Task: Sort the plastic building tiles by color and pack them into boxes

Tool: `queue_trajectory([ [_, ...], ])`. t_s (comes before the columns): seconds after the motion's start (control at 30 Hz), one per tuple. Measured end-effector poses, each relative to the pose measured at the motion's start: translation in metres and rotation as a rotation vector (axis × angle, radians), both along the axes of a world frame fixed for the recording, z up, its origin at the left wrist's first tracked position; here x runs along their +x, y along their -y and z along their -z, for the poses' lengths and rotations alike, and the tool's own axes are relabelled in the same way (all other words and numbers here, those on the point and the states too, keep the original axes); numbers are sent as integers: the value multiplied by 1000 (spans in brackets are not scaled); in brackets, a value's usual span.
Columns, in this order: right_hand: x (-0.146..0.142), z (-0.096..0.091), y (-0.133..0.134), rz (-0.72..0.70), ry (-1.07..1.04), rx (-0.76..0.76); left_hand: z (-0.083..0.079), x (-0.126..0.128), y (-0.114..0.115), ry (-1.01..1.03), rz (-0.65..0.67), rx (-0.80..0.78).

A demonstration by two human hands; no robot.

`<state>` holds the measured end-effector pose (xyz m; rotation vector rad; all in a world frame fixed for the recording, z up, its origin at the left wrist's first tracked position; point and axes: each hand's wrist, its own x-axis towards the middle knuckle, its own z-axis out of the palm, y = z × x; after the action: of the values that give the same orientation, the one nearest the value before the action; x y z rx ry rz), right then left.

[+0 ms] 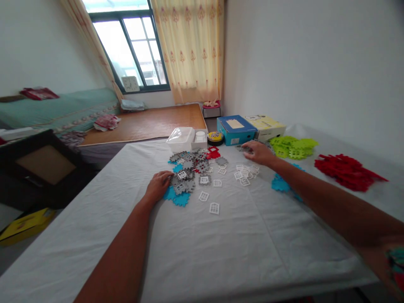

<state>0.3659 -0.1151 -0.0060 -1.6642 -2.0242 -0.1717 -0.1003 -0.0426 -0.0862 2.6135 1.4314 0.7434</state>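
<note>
At the left edge of a mixed heap of grey toothed building plates, my left hand lies with its fingers bent and closed on the rim of a grey plate, partly hidden. Blue toothed plates stick out from under the heap. Farther back on the right, my right hand has its fingers bent down on a grey toothed plate at a small grey pile. White window-frame pieces lie loose between the hands, with a cluster of white frames below the right hand. A red plate lies behind the heap.
Lime-green plates and red pieces form piles at the right; blue plates lie beside my right forearm. Along the back stand a clear plastic box, a round yellow-and-black tin, a blue box and a yellow box.
</note>
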Motion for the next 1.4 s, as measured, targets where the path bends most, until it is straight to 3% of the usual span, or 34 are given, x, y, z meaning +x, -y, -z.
queue_trajectory([
  [0.1, 43, -6, -20, 224, -13, 53, 0, -1, 0, -14, 3, -6],
  [0.2, 59, -2, -27, 295, -22, 63, -2, 0, 1, -22, -2, -13],
  [0.53, 41, 4, -27, 270, -17, 82, -4, 1, 2, -13, -3, -22],
  [0.7, -18, 14, -25, 131, 2, 75, -2, 0, 1, -8, 8, -8],
  [0.87, -129, 33, -2, -472, 6, 3, -2, 1, 0, 7, 19, -5],
  [0.93, -166, 38, 12, -603, 46, -45, -2, 1, 1, 13, 19, -11],
  [1.0, -191, 41, 23, -642, 114, -106, -3, 2, 2, 19, 16, -15],
  [1.1, -206, 45, 32, -622, 198, -143, -4, 3, 4, 13, 11, -15],
  [1.4, -198, 34, 41, -632, 143, -141, -7, 4, 5, 14, 0, -16],
])
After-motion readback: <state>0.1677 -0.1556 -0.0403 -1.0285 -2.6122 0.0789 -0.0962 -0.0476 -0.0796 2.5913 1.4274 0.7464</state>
